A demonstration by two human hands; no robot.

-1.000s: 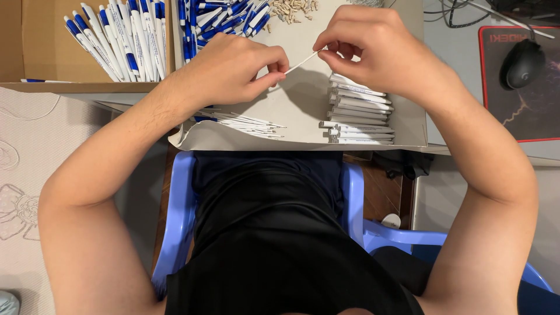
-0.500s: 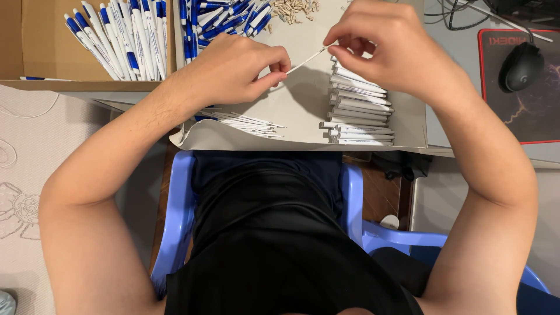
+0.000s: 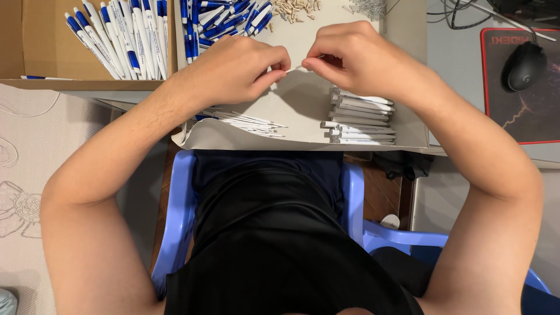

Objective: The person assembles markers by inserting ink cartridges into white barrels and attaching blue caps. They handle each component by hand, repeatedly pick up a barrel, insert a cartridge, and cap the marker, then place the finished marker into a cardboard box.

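My left hand [image 3: 236, 67] and my right hand [image 3: 356, 58] meet over a shallow cardboard tray [image 3: 303, 140]. Together they pinch a thin white pen refill [image 3: 296, 68], only a short piece of which shows between the fingertips. Below the left hand lies a loose bunch of thin white refills [image 3: 248, 121]. Under the right hand sits a stack of white pen barrels [image 3: 359, 119]. Blue-and-white assembled pens [image 3: 119, 35] fill a cardboard box at the upper left, and more blue pen parts [image 3: 224, 20] lie at the top of the tray.
Small tan pieces [image 3: 294, 9] and a pile of tiny springs [image 3: 367, 7] lie at the tray's top edge. A black computer mouse [image 3: 524, 57] rests on a dark mouse pad [image 3: 525, 116] at the right. I sit on a blue plastic chair [image 3: 178, 216].
My hands have come closer together. The white refill, which showed as a long stretch between them, is now almost wholly hidden between the fingertips.
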